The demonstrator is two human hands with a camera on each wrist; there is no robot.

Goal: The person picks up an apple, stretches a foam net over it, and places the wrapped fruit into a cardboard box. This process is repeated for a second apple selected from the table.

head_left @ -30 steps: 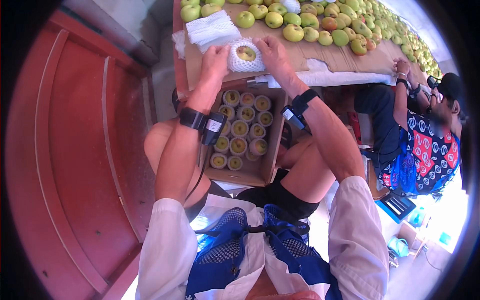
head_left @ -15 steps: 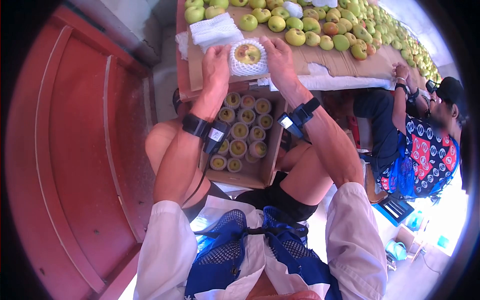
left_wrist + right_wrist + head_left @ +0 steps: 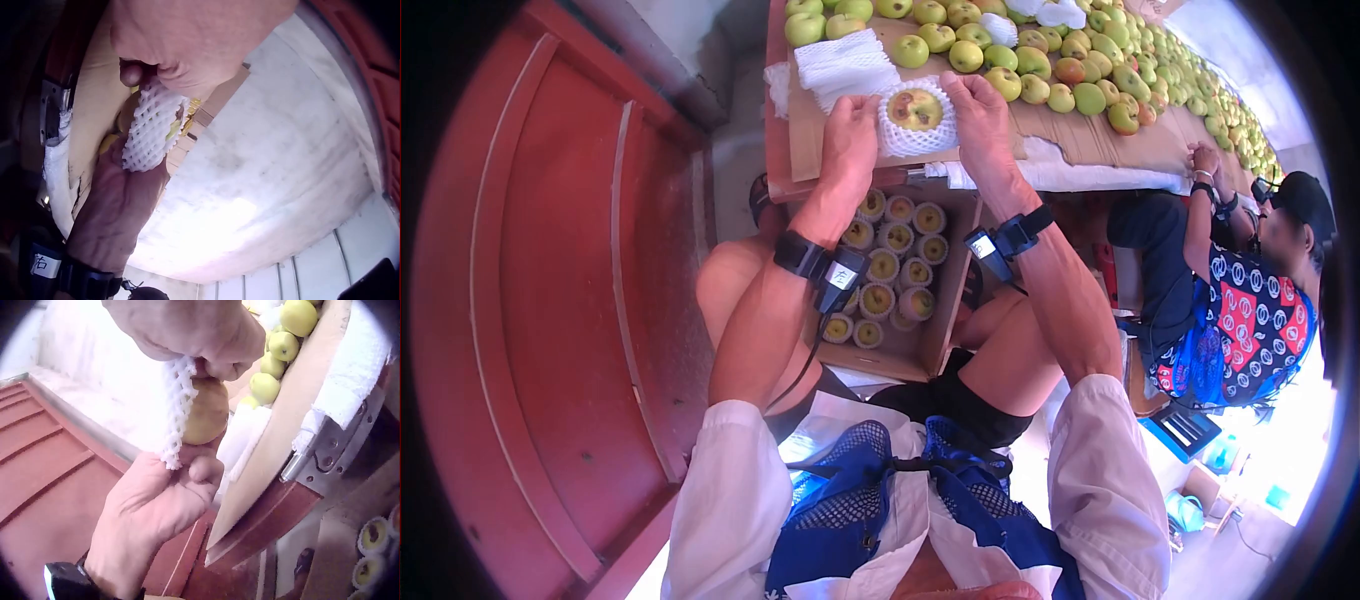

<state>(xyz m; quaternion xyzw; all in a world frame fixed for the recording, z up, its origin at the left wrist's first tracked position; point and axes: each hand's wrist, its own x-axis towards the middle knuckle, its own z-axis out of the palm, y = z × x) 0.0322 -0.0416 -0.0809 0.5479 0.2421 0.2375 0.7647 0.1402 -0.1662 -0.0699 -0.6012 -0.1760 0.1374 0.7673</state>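
Observation:
Both hands hold a yellow-green apple [image 3: 915,108] with brown marks around its end, wrapped in a white foam net [image 3: 920,140]. My left hand [image 3: 852,140] grips its left side and my right hand [image 3: 982,125] its right side, thumb and fingers bent at the net. The net encircles the apple and leaves the marked end bare in the head view. Seen from the right wrist, the apple's opposite side [image 3: 209,412] bulges bare out of the net, between the two hands. Beside the left hand, a stack of flat foam nets [image 3: 845,65] lies on the cardboard-covered table [image 3: 1050,145].
Many loose green and reddish apples [image 3: 1090,98] cover the table's far side. Below the near edge, between the knees, a cardboard box [image 3: 945,300] holds netted apples in rows. A red door [image 3: 530,300] stands at left; another person [image 3: 1245,290] sits at right.
The net's opening has widened around the apple's end, and more of the brown-marked skin shows. Both hands, still on the netted apple, have shifted slightly right in the head view.

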